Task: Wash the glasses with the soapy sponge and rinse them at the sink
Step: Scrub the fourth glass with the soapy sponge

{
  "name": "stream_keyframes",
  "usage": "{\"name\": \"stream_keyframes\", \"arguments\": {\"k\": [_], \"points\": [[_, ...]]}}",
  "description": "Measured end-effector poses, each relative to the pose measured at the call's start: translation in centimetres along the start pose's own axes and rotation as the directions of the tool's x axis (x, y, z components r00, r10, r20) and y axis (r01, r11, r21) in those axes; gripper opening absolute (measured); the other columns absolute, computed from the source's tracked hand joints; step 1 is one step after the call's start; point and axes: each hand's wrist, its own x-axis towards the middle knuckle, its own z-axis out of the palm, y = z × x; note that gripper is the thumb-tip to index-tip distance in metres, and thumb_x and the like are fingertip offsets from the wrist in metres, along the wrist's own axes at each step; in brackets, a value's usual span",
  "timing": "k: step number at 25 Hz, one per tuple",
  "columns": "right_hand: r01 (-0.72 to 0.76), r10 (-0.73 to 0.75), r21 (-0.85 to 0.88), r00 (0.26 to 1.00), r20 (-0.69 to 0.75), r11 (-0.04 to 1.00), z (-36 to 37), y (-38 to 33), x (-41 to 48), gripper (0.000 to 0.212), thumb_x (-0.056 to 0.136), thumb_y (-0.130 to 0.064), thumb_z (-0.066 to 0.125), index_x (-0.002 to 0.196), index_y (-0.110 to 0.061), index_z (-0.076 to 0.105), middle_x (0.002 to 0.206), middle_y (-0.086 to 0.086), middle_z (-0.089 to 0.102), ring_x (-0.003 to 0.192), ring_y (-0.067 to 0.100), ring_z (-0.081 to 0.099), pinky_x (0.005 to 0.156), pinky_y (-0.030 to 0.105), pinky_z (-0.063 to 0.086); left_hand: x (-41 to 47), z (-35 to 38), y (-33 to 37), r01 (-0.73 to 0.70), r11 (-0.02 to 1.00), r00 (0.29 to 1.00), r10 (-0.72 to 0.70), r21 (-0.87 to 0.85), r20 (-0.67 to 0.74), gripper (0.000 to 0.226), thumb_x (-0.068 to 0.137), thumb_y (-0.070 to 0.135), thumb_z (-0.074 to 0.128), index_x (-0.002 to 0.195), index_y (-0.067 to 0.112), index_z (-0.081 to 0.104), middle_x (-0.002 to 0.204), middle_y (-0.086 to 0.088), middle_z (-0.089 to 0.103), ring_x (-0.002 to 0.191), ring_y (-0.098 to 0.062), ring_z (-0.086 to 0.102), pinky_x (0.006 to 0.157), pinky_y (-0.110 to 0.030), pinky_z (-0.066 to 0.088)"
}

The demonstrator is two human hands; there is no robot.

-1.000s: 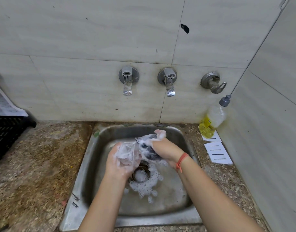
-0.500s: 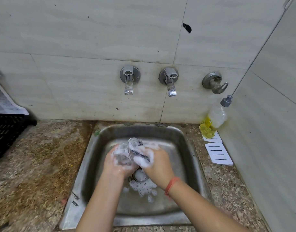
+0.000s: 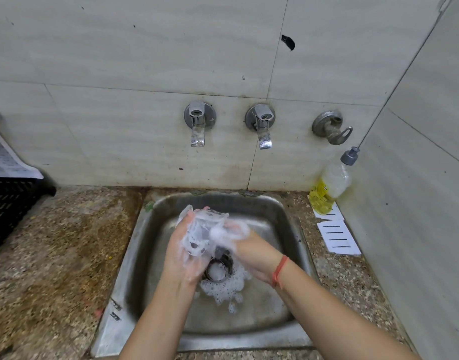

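We find the glass (image 3: 200,231) held over the middle of the steel sink (image 3: 277,216), above the drain (image 3: 218,271) and clear of the basin floor. It is tilted, thickly coated in white lather, with its base turned toward the camera. The left hand (image 3: 180,252) grips it from the left, fingers curled round its wall and thumb near the far rim. The right hand (image 3: 253,249) is pressed against the right side of the glass, its foam-covered fingers (image 3: 229,229) bent toward it. The lather and blur hide the sponge, so we cannot tell what this hand has hold of or how far it is closed. A red thread (image 3: 280,271) circles the right wrist. Suds (image 3: 224,288) lie round the drain. Two taps (image 3: 197,124) stand on the tiled wall behind, with no water seen running. A soap bottle (image 3: 332,183) stands on the speckled worktop (image 3: 54,255) in the right corner, with paper cards (image 3: 337,236) just before it. A black crate (image 3: 7,203) sits far left.
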Motion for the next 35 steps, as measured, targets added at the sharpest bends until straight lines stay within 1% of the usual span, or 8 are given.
{"name": "stream_keyframes", "arguments": {"k": [4,7,10,15,19,25,31,35], "points": [[0.121,-0.22,-0.793,0.975,-0.017,0.597,0.6,0.6,0.3,0.049,0.082,-0.051,0.04,0.08,-0.007,0.062,0.085,0.008,0.065,0.08,0.014,0.057,0.076,0.044,0.048,0.6,0.7,-0.5,0.011,0.998,1.0,-0.01,0.057,-0.016,0.03,0.079,0.032,0.071,0.089,0.009,0.054,0.062,-0.003,0.069,0.058,-0.014,0.069,0.053,-0.029,0.058],[-0.103,0.112,0.057,0.978,-0.176,0.993,0.7,0.3,0.4,0.033,0.092,-0.032,0.055,0.098,-0.003,0.068,0.093,0.013,0.069,0.083,0.012,0.063,0.081,0.039,0.054,2.2,-0.5,-0.9,0.05,0.998,0.997,-0.048,-0.025,0.055,0.051,0.07,0.022,0.077,0.114,0.011,0.053,0.091,-0.014,0.068,0.079,-0.024,0.071,0.065,-0.037,0.058],[-0.171,0.223,0.502,0.974,-0.045,0.848,0.4,0.2,0.7,0.031,0.088,-0.009,0.062,0.119,-0.003,0.064,0.111,0.01,0.067,0.099,0.021,0.064,0.085,0.035,0.054,2.2,-1.0,-0.7,0.066,0.998,0.992,-0.067,0.012,0.103,0.071,0.069,0.03,0.084,0.129,0.017,0.047,0.114,-0.012,0.064,0.104,-0.028,0.064,0.088,-0.047,0.05],[0.016,-0.25,-0.684,0.937,-0.244,0.729,1.4,2.5,0.5,0.018,0.08,-0.032,0.055,0.068,-0.019,0.057,0.058,-0.009,0.052,0.058,0.009,0.047,0.053,0.029,0.038,2.1,-0.1,-0.7,-0.013,0.955,0.989,0.056,0.298,-0.134,0.059,0.077,0.035,0.076,0.121,-0.001,0.058,0.111,-0.023,0.067,0.103,-0.036,0.066,0.095,-0.051,0.05],[-0.161,0.293,0.652,0.951,-0.098,0.741,1.6,0.6,0.5,0.019,0.092,-0.022,0.06,0.103,-0.011,0.071,0.101,0.013,0.071,0.09,0.024,0.066,0.09,0.041,0.052,1.8,0.6,-0.1,-0.121,0.92,0.975,0.181,0.373,-0.13,0.033,0.07,0.012,0.077,0.101,0.009,0.065,0.093,-0.017,0.068,0.088,-0.032,0.066,0.086,-0.048,0.052],[-0.014,0.005,-0.018,0.902,-0.433,1.0,2.0,1.4,0.8,0.016,0.082,-0.02,0.068,0.098,-0.019,0.073,0.102,0.007,0.073,0.091,0.014,0.067,0.082,0.033,0.054,1.1,1.8,-1.1,-0.021,0.994,0.995,0.032,0.105,-0.097,0.012,0.09,0.015,0.059,0.082,0.011,0.068,0.082,-0.01,0.07,0.078,-0.023,0.068,0.081,-0.042,0.054],[-0.173,0.352,0.804,0.935,-0.048,0.569,1.0,-0.1,0.7,0.029,0.087,-0.016,0.067,0.114,-0.007,0.067,0.115,0.016,0.068,0.102,0.029,0.066,0.09,0.044,0.052,0.5,0.8,-0.3,-0.005,0.988,0.998,-0.003,0.152,0.057,0.05,0.067,0.014,0.08,0.115,0.009,0.064,0.11,-0.014,0.07,0.1,-0.027,0.067,0.086,-0.044,0.055],[-0.049,-0.117,-0.389,0.913,-0.392,0.92,1.5,0.8,1.0,0.024,0.079,-0.024,0.07,0.094,-0.005,0.07,0.085,0.008,0.072,0.075,0.019,0.066,0.064,0.029,0.053,1.2,1.4,-0.9,0.005,1.0,1.0,-0.005,0.008,0.012,0.024,0.094,0.024,0.053,0.08,0.012,0.069,0.082,-0.009,0.073,0.073,-0.026,0.07,0.067,-0.042,0.059]]}}
